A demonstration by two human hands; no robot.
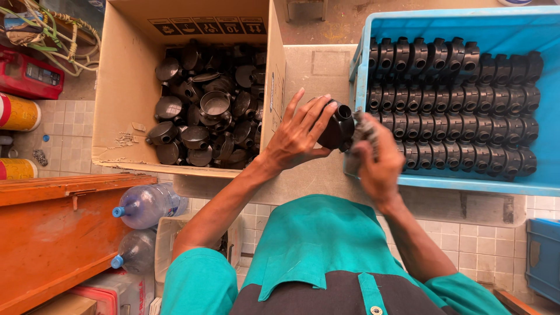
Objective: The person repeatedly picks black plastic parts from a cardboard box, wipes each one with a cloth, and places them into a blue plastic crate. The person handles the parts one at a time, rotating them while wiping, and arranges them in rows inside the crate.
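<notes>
My left hand (297,135) grips a black plastic fitting (338,125) over the grey work surface (315,73), between a cardboard box and a blue crate. My right hand (378,160) is blurred and pressed against the fitting's right end, its fingers closed on something small and grey that I cannot make out. The cardboard box (125,87) on the left holds a loose heap of similar black fittings (204,111). The blue crate (548,116) on the right holds tidy rows of the same black fittings (461,105).
An orange wooden bench (52,227) stands at lower left, with clear plastic bottles (146,204) beside it. A red device (29,76), yellow cans (17,114) and coiled cords (58,35) lie at far left. Another blue bin (542,256) sits at lower right on tiled floor.
</notes>
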